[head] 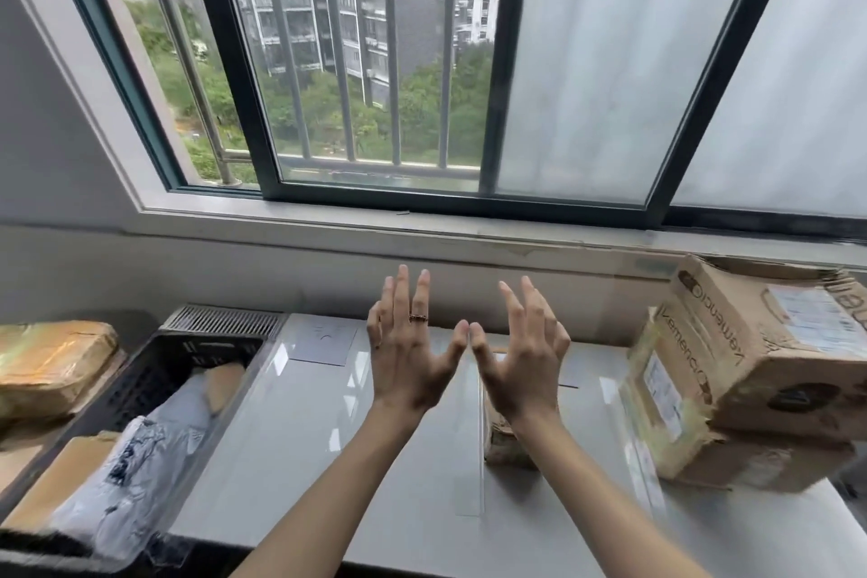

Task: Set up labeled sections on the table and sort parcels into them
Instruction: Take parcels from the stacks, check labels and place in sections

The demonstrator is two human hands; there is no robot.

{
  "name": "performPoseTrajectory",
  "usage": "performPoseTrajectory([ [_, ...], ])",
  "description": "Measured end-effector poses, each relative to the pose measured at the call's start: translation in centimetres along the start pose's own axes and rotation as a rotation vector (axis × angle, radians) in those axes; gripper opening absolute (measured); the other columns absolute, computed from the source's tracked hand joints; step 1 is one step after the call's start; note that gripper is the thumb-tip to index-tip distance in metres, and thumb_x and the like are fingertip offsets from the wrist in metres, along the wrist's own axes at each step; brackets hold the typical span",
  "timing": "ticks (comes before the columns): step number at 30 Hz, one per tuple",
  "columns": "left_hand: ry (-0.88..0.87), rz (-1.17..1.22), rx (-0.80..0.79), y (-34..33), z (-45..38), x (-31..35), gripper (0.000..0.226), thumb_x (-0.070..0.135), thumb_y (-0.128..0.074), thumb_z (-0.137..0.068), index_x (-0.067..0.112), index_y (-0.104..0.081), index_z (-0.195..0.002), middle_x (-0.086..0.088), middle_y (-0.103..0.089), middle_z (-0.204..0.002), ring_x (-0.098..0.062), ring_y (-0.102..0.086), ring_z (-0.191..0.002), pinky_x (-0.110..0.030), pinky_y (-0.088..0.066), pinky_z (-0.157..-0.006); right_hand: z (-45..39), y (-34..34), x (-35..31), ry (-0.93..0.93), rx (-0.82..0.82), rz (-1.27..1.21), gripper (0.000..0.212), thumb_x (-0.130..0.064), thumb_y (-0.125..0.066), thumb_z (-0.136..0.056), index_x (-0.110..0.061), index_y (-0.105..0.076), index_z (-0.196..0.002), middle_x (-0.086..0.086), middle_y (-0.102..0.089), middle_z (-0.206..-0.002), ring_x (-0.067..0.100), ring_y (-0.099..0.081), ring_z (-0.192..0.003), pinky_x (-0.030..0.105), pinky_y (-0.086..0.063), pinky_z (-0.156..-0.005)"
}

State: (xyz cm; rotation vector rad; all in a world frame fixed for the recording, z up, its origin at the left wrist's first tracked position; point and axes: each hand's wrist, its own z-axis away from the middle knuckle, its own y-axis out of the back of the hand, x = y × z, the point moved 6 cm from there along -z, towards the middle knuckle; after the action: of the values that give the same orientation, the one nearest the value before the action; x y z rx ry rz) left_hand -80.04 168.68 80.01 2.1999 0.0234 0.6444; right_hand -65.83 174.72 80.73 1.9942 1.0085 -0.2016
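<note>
My left hand (407,343) and my right hand (520,350) are raised above the glossy grey table (300,451), fingers spread, thumb tips almost touching, holding nothing. A grey label sheet (323,342) lies flat at the table's far left. A strip of clear tape (475,474) runs front to back down the middle. Two stacked cardboard boxes (769,357) stand at the right. A small brown parcel (504,444) sits on the table, partly hidden behind my right forearm.
A black crate (159,371) at the left holds a grey plastic mailer (136,465) and brown parcels. A taped brown parcel (51,366) lies further left. The wall and window sill (422,225) close off the far side.
</note>
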Motion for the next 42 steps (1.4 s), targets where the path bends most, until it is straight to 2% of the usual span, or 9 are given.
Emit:
performPoseTrajectory([
  [8,0.057,-0.104,-0.024,1.4,0.1,-5.7,0.081,0.068,-0.031,-0.089,0.021,-0.025,-0.154,-0.009,-0.017,-0.163,-0.025,-0.014,-0.15,-0.038,-0.01,-0.116,0.2,-5.2,-2.7,0.061,-0.069,-0.038,0.062,-0.055,-0.043,-0.09,-0.019,-0.049,-0.14,0.008,-0.039,-0.152,0.024,-0.034,-0.14,0.041,-0.025,-0.106],
  [15,0.138,-0.108,-0.038,4.1,0.4,-13.2,0.08,0.068,-0.033,-0.088,0.021,-0.027,-0.154,-0.007,-0.016,-0.163,-0.023,-0.012,-0.151,-0.041,-0.009,-0.117,1.0,-9.9,-9.4,0.106,-0.116,-0.083,0.06,-0.052,-0.046,-0.088,-0.018,-0.053,-0.137,0.01,-0.042,-0.15,0.025,-0.038,-0.138,0.043,-0.028,-0.104],
  [18,0.154,-0.114,-0.024,5.7,0.1,-17.5,0.08,0.066,-0.036,-0.089,0.018,-0.031,-0.152,-0.01,-0.021,-0.161,-0.027,-0.018,-0.149,-0.043,-0.013,-0.117,1.9,-12.9,-13.0,0.117,-0.112,-0.093,0.059,-0.051,-0.048,-0.087,-0.018,-0.055,-0.136,0.009,-0.044,-0.149,0.024,-0.041,-0.136,0.043,-0.029,-0.104],
  [24,0.168,-0.118,-0.037,9.2,0.2,-28.9,0.084,0.069,-0.035,-0.087,0.016,-0.032,-0.152,-0.01,-0.021,-0.161,-0.026,-0.019,-0.149,-0.039,-0.009,-0.116,5.2,-21.0,-21.7,0.084,-0.136,-0.087,0.061,-0.054,-0.048,-0.087,-0.018,-0.055,-0.136,0.008,-0.044,-0.149,0.024,-0.042,-0.136,0.042,-0.028,-0.106],
  [27,0.184,-0.12,-0.075,10.9,0.2,-34.4,0.085,0.072,-0.027,-0.088,0.016,-0.031,-0.153,-0.009,-0.019,-0.162,-0.025,-0.017,-0.15,-0.041,-0.011,-0.117,6.8,-24.6,-26.1,0.053,-0.153,-0.081,0.06,-0.052,-0.048,-0.087,-0.02,-0.053,-0.137,0.007,-0.042,-0.151,0.022,-0.04,-0.137,0.042,-0.027,-0.106],
  [31,0.189,-0.109,-0.086,13.2,0.2,-39.9,0.088,0.073,-0.017,-0.091,0.01,-0.038,-0.149,-0.016,-0.029,-0.158,-0.03,-0.026,-0.147,-0.047,-0.02,-0.114,8.7,-28.2,-31.2,0.022,-0.198,-0.073,0.059,-0.053,-0.046,-0.087,-0.021,-0.054,-0.136,0.007,-0.043,-0.15,0.023,-0.04,-0.135,0.043,-0.026,-0.105],
  [35,0.222,-0.111,-0.106,14.2,0.3,-43.7,0.09,0.074,-0.012,-0.091,0.011,-0.032,-0.151,-0.012,-0.023,-0.161,-0.027,-0.019,-0.149,-0.048,-0.017,-0.118,9.3,-31.0,-33.9,0.016,-0.218,-0.077,0.059,-0.052,-0.047,-0.086,-0.02,-0.054,-0.135,0.007,-0.043,-0.15,0.022,-0.039,-0.134,0.044,-0.029,-0.104],
  [39,0.262,-0.157,-0.153,13.9,0.8,-46.4,0.088,0.072,-0.025,-0.09,0.012,-0.025,-0.154,-0.009,-0.016,-0.163,-0.023,-0.012,-0.151,-0.045,-0.012,-0.12,9.8,-33.5,-35.2,0.036,-0.255,-0.087,0.06,-0.051,-0.05,-0.085,-0.02,-0.053,-0.136,0.008,-0.045,-0.149,0.026,-0.046,-0.13,0.045,-0.031,-0.102],
  [42,0.314,-0.191,-0.195,13.5,1.4,-48.1,0.089,0.073,-0.026,-0.089,0.013,-0.022,-0.155,-0.007,-0.013,-0.164,-0.02,-0.009,-0.151,-0.044,-0.011,-0.121,10.2,-34.9,-35.7,0.029,-0.25,-0.105,0.058,-0.049,-0.051,-0.084,-0.018,-0.055,-0.134,0.009,-0.047,-0.147,0.024,-0.046,-0.127,0.044,-0.033,-0.102],
])
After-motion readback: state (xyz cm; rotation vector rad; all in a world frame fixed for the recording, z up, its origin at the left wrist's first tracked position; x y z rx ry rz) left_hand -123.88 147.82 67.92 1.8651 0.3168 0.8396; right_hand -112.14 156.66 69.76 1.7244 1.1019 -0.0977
